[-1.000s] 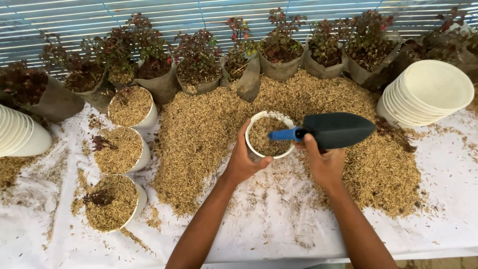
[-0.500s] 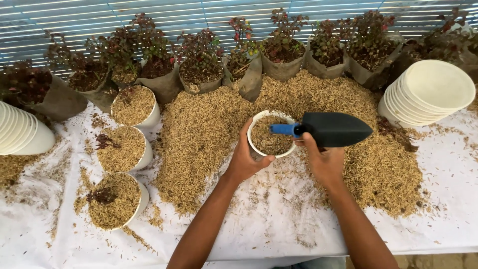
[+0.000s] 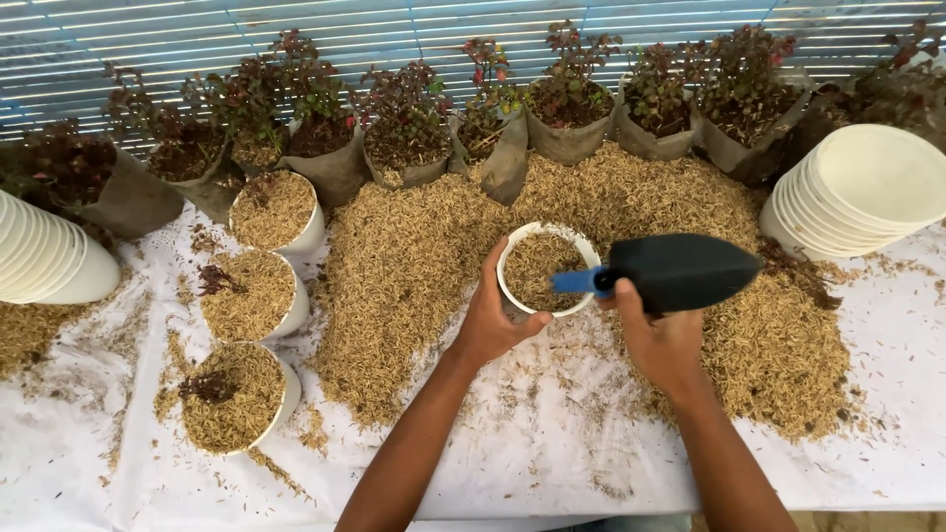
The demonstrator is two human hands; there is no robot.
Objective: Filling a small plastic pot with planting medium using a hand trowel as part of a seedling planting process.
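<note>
My left hand [image 3: 490,317] grips the near left rim of a white pot [image 3: 519,246] that is partly filled with golden husk. My right hand [image 3: 658,340] holds a trowel [image 3: 680,271] by its blue handle, the black blade lying flat just right of the pot. Both sit at the near edge of a big heap of husk [image 3: 414,266] spread over the white table cover [image 3: 552,453].
Three white pots filled with husk [image 3: 274,209] [image 3: 248,294] [image 3: 233,396] stand in a column at the left. Stacks of empty white pots lie at the far left [image 3: 44,258] and right [image 3: 867,192]. Bagged red-leaved plants [image 3: 567,99] line the back.
The pot, both hands and the trowel hold nearly the same pose; the view has shifted slightly, and the trowel blade sits a little closer to the pot's rim.
</note>
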